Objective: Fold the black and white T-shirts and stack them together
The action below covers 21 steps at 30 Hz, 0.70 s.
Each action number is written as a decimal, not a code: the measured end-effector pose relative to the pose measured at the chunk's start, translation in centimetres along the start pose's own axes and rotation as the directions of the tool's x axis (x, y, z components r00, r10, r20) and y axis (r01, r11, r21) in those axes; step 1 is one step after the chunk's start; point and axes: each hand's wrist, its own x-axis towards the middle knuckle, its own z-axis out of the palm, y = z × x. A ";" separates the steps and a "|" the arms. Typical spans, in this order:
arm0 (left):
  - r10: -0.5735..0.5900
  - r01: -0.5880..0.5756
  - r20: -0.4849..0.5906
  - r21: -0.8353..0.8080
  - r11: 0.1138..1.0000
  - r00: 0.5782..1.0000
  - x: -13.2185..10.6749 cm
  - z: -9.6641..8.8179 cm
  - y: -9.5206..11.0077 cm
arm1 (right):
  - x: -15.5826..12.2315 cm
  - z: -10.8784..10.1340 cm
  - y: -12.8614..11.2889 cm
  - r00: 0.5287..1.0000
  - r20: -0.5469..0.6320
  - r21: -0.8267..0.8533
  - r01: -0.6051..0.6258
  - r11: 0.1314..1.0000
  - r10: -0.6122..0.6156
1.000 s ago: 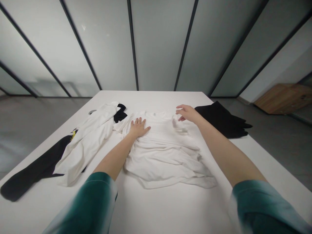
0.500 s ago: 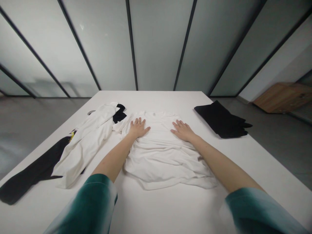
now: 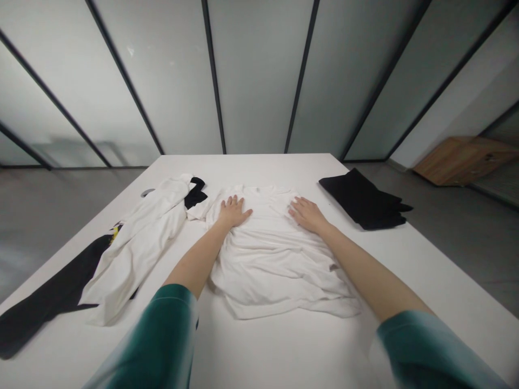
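White T-shirt (image 3: 275,265) lay rumpled in the middle of the table (image 3: 259,170) — left hand (image 3: 233,212) and right hand (image 3: 308,214) pressed flat on it below the collar, fingers spread, gripping nothing. A black cloth (image 3: 363,200) sat at 2 o'clock, a white garment (image 3: 138,243) at 10.

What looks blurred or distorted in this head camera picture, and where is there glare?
In the head view, the teal left sleeve and right sleeve are smeared at the bottom edge; the wide lens makes the dark bars of the frosted glass wall lean inward; pale glare lies on the grey floor; the white T-shirt stays fairly sharp.
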 end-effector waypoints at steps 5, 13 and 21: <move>-0.090 0.065 -0.307 -0.090 0.994 0.948 -1.3 -1.4 -0.8 | -1.0 0.3 0.4 0.994 -0.109 0.082 -0.018 0.996 0.027; -0.226 0.238 -0.121 0.096 0.966 0.966 -3.8 -5.4 -8.6 | -1.3 1.3 1.0 0.998 -0.055 0.152 0.000 0.988 0.008; -0.298 0.297 -0.166 -0.036 0.954 0.940 -3.1 -6.9 -12.4 | -1.3 1.3 0.9 0.999 -0.030 0.172 -0.016 0.985 0.021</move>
